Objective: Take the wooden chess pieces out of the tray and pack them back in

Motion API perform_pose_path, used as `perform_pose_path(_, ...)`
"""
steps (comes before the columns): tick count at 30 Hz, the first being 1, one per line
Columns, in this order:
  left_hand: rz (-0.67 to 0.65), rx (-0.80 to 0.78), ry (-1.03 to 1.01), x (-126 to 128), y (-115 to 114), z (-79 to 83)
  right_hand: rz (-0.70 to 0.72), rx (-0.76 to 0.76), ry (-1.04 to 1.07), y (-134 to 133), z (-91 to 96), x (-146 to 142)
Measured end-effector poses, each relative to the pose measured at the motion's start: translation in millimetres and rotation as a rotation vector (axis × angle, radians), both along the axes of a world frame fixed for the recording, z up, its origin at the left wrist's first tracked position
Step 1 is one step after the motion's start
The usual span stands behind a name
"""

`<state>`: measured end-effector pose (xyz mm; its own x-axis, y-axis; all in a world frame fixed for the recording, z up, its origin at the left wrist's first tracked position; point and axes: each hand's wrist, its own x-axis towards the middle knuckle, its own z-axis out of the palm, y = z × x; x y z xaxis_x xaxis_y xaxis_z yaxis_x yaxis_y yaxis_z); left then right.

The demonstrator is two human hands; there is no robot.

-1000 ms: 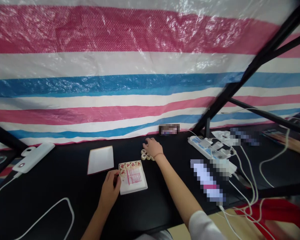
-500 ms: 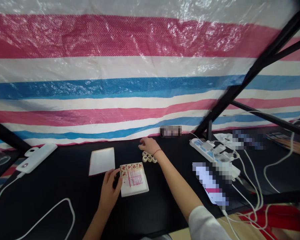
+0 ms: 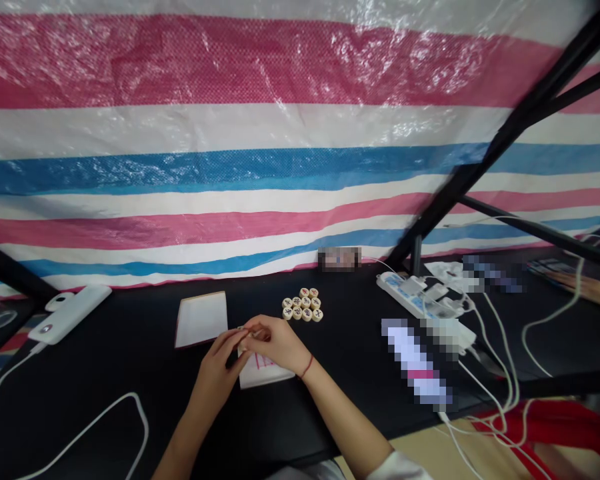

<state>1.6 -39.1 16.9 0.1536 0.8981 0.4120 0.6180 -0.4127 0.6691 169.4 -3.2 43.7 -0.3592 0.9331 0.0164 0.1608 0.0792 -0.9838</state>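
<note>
A small white box (image 3: 265, 380) with pink line drawing on it lies on the black table in front of me, its upper half covered by my hands. My left hand (image 3: 223, 363) grips its left side, fingers bent around the upper left corner. Over the box's top edge, my right hand (image 3: 275, 340) has thumb and fingers pinched together beside my left fingertips. Whatever is in that pinch is mostly hidden. Behind the box sit several round xiangqi pieces (image 3: 306, 303) in rows, with dark and red characters.
An open white box lid (image 3: 201, 319) lies left of the box. A white power bank (image 3: 75, 317) with a cable is at far left. On the right are a power strip (image 3: 410, 297), cables and a phone (image 3: 417, 367). Another person's hand (image 3: 580, 287) shows at far right.
My right hand has come back from the xiangqi pieces to the box, uncovering the pieces behind. My left hand stays at the box's left side, its fingers now meeting the right ones.
</note>
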Motion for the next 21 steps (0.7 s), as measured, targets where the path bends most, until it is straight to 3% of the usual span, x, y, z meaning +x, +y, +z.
perform_pose_path(7, 0.062, -0.028, -0.045, -4.3, 0.6, -6.3, -0.119, -0.064, 0.118, -0.4, -0.9, 14.5)
perform_pose_path(10, 0.082, -0.019, -0.003, -2.9, 2.0, -5.1, -0.238, -0.077, 0.144, 0.0, -8.1, 28.2)
perform_pose_path(14, 0.025, 0.022, 0.234, 7.8, 5.1, -2.8, -0.332, -0.089, 0.144, -4.0, -16.4, 41.9)
perform_pose_path(21, -0.09, 0.091, 0.562, 27.2, 12.7, -11.0, -0.297, -0.069, 0.053, -19.9, -19.6, 40.8)
